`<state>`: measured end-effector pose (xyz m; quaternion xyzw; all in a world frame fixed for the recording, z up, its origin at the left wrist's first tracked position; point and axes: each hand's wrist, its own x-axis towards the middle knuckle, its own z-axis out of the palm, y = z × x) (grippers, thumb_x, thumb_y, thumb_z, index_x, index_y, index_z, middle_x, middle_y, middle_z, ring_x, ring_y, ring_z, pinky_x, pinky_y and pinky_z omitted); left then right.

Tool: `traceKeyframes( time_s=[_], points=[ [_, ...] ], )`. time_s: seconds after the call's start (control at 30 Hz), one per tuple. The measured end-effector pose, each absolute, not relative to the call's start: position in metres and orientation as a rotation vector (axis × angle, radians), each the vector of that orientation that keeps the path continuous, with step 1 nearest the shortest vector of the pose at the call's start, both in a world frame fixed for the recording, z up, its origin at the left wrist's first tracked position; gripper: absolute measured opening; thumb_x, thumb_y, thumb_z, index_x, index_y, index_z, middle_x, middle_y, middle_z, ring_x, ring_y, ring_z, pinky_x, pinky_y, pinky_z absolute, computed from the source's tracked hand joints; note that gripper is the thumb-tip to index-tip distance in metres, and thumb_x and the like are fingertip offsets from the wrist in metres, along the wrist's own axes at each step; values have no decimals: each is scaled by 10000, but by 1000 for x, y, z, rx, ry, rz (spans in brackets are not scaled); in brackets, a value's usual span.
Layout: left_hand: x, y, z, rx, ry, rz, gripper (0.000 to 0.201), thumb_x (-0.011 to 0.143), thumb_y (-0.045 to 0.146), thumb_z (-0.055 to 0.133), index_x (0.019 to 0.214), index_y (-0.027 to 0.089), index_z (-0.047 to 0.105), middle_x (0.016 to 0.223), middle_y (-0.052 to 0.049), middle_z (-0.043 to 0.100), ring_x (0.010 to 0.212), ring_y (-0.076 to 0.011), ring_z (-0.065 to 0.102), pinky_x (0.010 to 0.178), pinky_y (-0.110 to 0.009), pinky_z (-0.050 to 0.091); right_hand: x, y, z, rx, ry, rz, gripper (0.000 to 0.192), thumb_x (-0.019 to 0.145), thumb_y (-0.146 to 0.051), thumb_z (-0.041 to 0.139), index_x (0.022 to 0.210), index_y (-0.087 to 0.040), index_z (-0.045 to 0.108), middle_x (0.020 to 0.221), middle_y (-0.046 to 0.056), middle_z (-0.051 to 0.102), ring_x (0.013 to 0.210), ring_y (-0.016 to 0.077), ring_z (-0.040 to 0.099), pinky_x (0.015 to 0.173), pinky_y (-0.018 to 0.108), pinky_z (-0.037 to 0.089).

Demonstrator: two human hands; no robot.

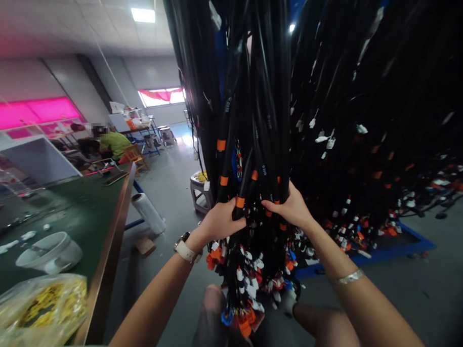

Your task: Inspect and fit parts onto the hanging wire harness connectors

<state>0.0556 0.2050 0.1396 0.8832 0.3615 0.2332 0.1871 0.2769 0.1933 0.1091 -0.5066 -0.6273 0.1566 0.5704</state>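
Long black wire harnesses (270,126) hang in a thick bunch in front of me, banded with orange tape. My left hand (221,220) grips a black harness branch (247,179) close to its orange bands, thumb across the front. At the bunch's right side, my right hand (293,208) is closed around other harnesses, with its thumb in front and its fingers hidden behind. Below both hands, the ends fan out into white, orange and blue connectors (244,322), which hang near my knees.
A blue-framed rack (416,244) with more hanging harnesses stands to the right. On the left are a green-topped bench (99,198), a white tub (52,253) and a bag of yellow parts (46,306). A film roll (148,213) and a grey stool (199,192) stand behind; a person (114,143) sits farther back.
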Motion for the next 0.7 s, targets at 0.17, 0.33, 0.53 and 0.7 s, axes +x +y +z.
traceKeyframes(
  time_s=[0.17,0.33,0.53,0.7],
  points=[
    [48,204,139,2550,1198,572,160,751,270,512,905,228,523,753,-19,615,702,-223,603,632,-291,400,291,190,109,-1265,-1475,336,588,522,-453,805,1000,-211,562,880,20,647,786,219,604,713,352,496],
    [49,203,134,2580,1300,547,164,802,308,491,942,225,514,774,-36,637,747,-242,624,628,-295,396,296,176,114,-1291,-1539,359,462,597,-398,764,968,-211,561,789,-2,641,709,197,605,633,319,489],
    [72,174,117,2703,1579,861,315,863,338,493,1138,187,461,991,-100,611,911,-250,595,739,-332,441,281,159,117,-1315,-1504,365,382,630,-301,719,964,-219,551,788,-13,639,701,181,605,641,307,480],
    [98,139,92,2890,1427,420,219,898,333,415,907,173,565,817,-85,632,743,-232,626,625,-319,461,270,148,120,-1388,-1478,402,343,650,-306,683,939,-249,508,777,-30,638,691,181,610,626,297,473]
  ],
)
